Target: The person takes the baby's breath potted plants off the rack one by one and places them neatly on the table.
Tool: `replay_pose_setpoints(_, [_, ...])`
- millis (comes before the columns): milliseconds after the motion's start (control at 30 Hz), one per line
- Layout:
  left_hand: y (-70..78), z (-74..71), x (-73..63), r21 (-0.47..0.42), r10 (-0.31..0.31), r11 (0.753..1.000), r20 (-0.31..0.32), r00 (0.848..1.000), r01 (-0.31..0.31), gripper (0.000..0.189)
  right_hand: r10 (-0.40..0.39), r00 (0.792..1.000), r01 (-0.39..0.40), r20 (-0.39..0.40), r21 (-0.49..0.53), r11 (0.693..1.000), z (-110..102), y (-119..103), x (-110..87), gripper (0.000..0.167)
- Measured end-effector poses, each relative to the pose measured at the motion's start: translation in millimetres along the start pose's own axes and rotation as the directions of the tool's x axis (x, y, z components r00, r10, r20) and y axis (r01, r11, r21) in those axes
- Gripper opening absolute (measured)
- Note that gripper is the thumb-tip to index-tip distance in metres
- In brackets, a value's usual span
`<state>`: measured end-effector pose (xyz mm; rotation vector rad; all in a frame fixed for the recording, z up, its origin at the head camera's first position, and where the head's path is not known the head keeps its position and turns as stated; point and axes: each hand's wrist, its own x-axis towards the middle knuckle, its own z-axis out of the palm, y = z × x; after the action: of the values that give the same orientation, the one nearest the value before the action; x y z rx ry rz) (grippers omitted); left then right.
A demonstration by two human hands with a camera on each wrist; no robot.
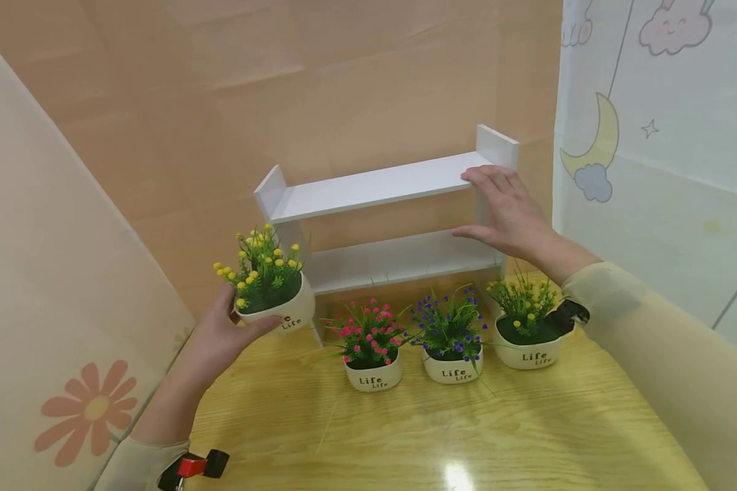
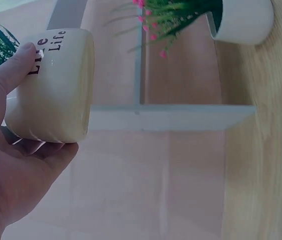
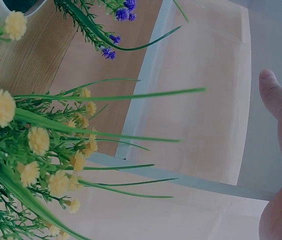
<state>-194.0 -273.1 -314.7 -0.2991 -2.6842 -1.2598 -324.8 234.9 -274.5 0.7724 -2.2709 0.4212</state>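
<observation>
My left hand (image 1: 227, 334) grips a white pot of yellow flowers (image 1: 267, 283), holding it raised and tilted beside the left end of a white two-tier shelf (image 1: 374, 187). In the left wrist view the thumb lies over the pot's "Life" lettering and the other fingers are beneath. My right hand (image 1: 506, 208) rests with its fingertips on the right end of the upper board, its thumb spread out below the board's front edge. On the table under the right forearm stands another pot of yellow flowers (image 1: 528, 334), partly covered by the wrist strap.
Pots of pink flowers (image 1: 372, 358) and of blue-purple flowers (image 1: 453, 348) stand in front of the shelf on the wooden table (image 1: 368, 443). The lower board (image 1: 399, 259) sits behind them. A peach backdrop (image 1: 344, 82) hangs close behind the shelf, with printed sheets at both sides.
</observation>
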Motion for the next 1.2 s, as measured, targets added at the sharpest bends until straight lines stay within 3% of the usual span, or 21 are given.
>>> replay_pose_setpoints(233, [-27.6, -6.2, -3.2, 0.024, -0.042, 0.999, -0.022, 0.999, 0.042, 0.094, 0.003, 1.0, -0.003, -0.004, -0.009, 1.0, -1, 2, -1.7, 0.098])
replay_pose_setpoints(567, [-64.5, -5.1, -2.5, 0.036, -0.098, 0.995, 0.001, 0.995, 0.098, 0.106, -0.012, 1.0, 0.011, -0.016, -0.007, 1.0, -1, 3, -3.1, 0.098])
replay_pose_setpoints(800, [-86.5, 11.3, -3.8, 0.023, -0.165, 0.986, 0.04, 0.985, 0.164, 0.098, -0.011, 1.0, 0.011, -0.018, -0.01, 1.0, -1, 2, -2.5, 0.099])
replay_pose_setpoints(1200, [-124.0, 44.0, -0.8, -0.08, -0.193, 0.977, 0.068, 0.979, 0.199, 0.086, -0.009, 1.0, 0.009, -0.021, -0.007, 1.0, -1, 3, -2.8, 0.099])
